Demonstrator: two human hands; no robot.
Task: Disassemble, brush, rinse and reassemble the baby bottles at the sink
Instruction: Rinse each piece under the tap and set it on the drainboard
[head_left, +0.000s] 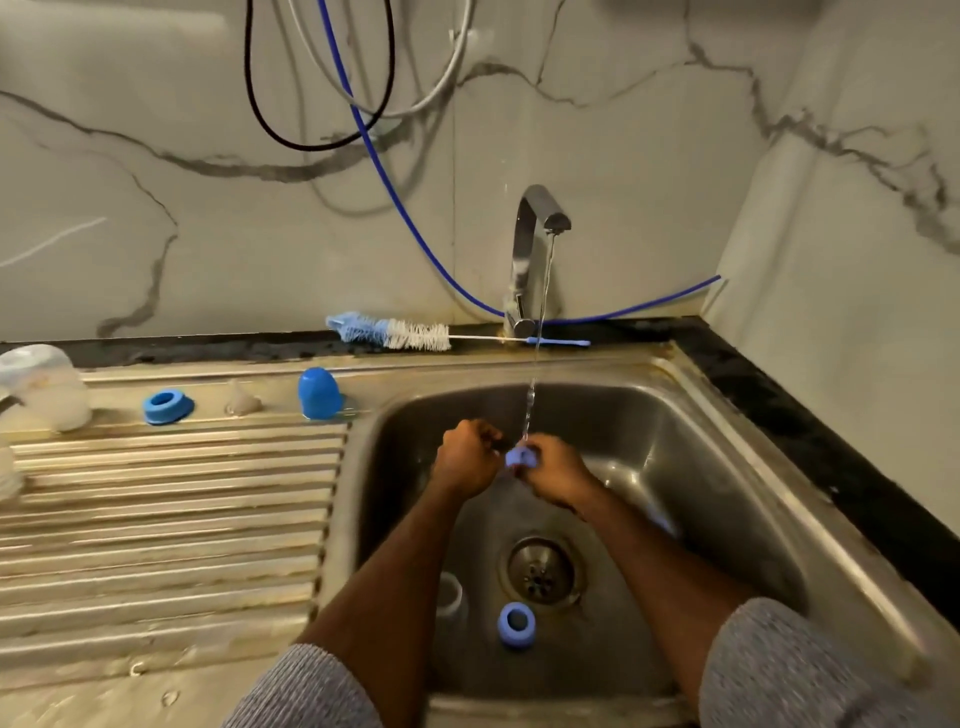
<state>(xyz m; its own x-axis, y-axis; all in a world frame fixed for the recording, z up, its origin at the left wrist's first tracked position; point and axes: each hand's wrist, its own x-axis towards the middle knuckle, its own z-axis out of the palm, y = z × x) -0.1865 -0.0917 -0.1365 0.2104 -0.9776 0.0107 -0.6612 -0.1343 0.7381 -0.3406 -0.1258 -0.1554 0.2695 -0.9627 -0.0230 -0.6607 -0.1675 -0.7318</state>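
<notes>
Both my hands are over the sink basin (701, 467), under a thin stream of water from the tap (530, 249). My right hand (558, 470) pinches a small blue screw ring (521, 457) right in the stream. My left hand (465, 457) has curled fingers and meets the ring from its left side. On the basin floor lie a second blue ring (517, 623) and a clear bottle (450, 592), partly hidden by my left forearm. A blue cap (318, 392), a clear teat (240, 400) and another blue ring (167, 406) stand on the drainboard.
A blue-and-white bottle brush (400, 333) lies along the back ledge left of the tap. A clear bottle (44, 387) lies at the drainboard's far left. The drain (540, 569) sits mid-basin. Cables and a blue hose (395, 197) hang on the marble wall.
</notes>
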